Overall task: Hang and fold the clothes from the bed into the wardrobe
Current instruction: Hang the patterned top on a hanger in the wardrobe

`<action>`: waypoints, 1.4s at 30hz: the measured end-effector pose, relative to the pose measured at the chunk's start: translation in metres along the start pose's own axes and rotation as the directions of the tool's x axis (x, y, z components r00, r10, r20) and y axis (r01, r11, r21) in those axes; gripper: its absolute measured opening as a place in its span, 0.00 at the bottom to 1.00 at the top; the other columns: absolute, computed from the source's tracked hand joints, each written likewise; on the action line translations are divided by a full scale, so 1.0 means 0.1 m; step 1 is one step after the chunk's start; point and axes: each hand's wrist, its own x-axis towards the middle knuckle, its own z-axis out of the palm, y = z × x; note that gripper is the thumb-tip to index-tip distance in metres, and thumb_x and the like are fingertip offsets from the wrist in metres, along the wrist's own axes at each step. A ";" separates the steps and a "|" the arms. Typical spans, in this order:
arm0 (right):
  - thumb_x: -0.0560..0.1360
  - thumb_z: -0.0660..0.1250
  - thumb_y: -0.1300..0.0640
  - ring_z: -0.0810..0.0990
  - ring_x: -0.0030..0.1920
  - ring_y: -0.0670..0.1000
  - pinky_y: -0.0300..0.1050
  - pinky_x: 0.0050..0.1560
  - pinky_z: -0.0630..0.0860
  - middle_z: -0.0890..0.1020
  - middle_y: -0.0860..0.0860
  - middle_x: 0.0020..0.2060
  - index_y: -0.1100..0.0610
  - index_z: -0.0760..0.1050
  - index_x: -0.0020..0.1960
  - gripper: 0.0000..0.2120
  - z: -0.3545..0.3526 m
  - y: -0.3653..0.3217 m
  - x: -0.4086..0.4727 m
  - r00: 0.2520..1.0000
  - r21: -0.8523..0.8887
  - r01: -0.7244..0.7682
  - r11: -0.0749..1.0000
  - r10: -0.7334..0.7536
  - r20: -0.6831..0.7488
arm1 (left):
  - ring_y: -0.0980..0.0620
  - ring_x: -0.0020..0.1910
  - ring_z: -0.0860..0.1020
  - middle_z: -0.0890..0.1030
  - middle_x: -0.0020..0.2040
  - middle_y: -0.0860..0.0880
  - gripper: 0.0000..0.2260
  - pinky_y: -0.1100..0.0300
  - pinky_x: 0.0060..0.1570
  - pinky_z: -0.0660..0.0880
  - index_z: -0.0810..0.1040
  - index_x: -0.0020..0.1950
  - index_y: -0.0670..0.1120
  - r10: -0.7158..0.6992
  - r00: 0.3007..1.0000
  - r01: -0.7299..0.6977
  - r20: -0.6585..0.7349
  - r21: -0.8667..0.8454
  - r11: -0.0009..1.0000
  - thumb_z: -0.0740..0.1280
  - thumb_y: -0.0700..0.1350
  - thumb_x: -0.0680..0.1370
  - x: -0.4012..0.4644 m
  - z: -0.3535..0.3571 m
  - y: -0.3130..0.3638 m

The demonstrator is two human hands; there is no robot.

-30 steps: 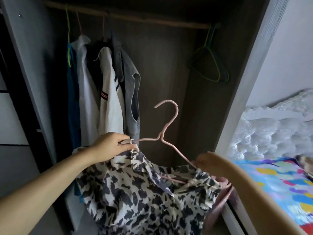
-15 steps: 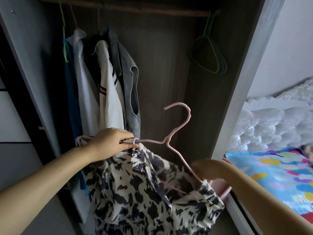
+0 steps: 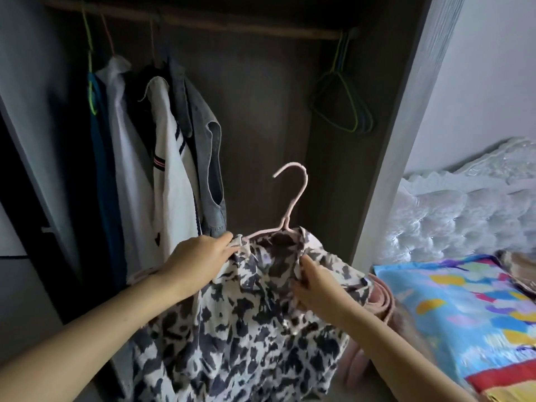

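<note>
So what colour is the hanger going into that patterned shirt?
Pale pink: the hanger shows best in the head view, its hook standing above the shirt collar.

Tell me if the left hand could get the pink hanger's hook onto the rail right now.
Probably yes. The left hand grips the shirt at the hanger's shoulder, and the rail above has a bare stretch between the hung clothes and the spare hangers.
</note>
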 end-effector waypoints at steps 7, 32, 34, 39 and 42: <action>0.77 0.62 0.46 0.75 0.54 0.48 0.40 0.53 0.73 0.77 0.48 0.55 0.53 0.72 0.66 0.20 -0.86 0.17 -0.04 0.879 -0.375 0.266 0.888 -0.383 -0.284 | 0.61 0.25 0.72 0.75 0.29 0.60 0.12 0.71 0.24 0.62 0.71 0.41 0.57 -0.025 0.975 -0.080 -0.220 -0.457 0.886 0.56 0.62 0.78 -0.12 -0.11 -0.34; 0.78 0.64 0.57 0.72 0.27 0.40 0.28 0.28 0.65 0.75 0.37 0.26 0.33 0.72 0.34 0.21 -1.18 0.36 -0.07 0.852 -0.050 0.236 0.971 -0.231 -0.469 | 0.52 0.36 0.79 0.81 0.38 0.45 0.21 0.61 0.40 0.74 0.80 0.42 0.41 -0.580 0.807 0.421 0.106 -0.792 0.441 0.58 0.55 0.80 0.10 -0.22 -0.39; 0.78 0.64 0.55 0.73 0.28 0.38 0.28 0.29 0.66 0.75 0.34 0.25 0.31 0.72 0.32 0.22 -1.21 0.33 -0.09 0.897 -0.086 0.201 0.976 -0.219 -0.383 | 0.47 0.37 0.78 0.80 0.37 0.43 0.23 0.57 0.40 0.72 0.80 0.40 0.40 -0.622 0.781 0.471 0.058 -0.709 0.526 0.57 0.56 0.80 0.11 -0.17 -0.54; 0.78 0.64 0.54 0.74 0.31 0.34 0.27 0.32 0.68 0.76 0.40 0.25 0.42 0.70 0.32 0.17 -1.21 0.19 -0.12 0.937 -0.084 0.171 0.982 -0.189 -0.294 | 0.42 0.44 0.79 0.81 0.43 0.42 0.16 0.55 0.38 0.71 0.79 0.48 0.39 -0.638 0.769 0.582 0.036 -0.453 0.676 0.59 0.50 0.81 0.14 -0.08 -0.76; 0.79 0.61 0.54 0.74 0.27 0.36 0.27 0.30 0.67 0.76 0.38 0.24 0.48 0.72 0.33 0.16 -1.22 0.06 -0.08 0.953 0.053 0.172 0.984 -0.153 -0.260 | 0.45 0.53 0.75 0.76 0.54 0.45 0.16 0.54 0.48 0.71 0.73 0.60 0.41 -0.455 0.888 0.375 -0.065 -0.472 0.798 0.69 0.45 0.76 0.16 -0.12 -0.52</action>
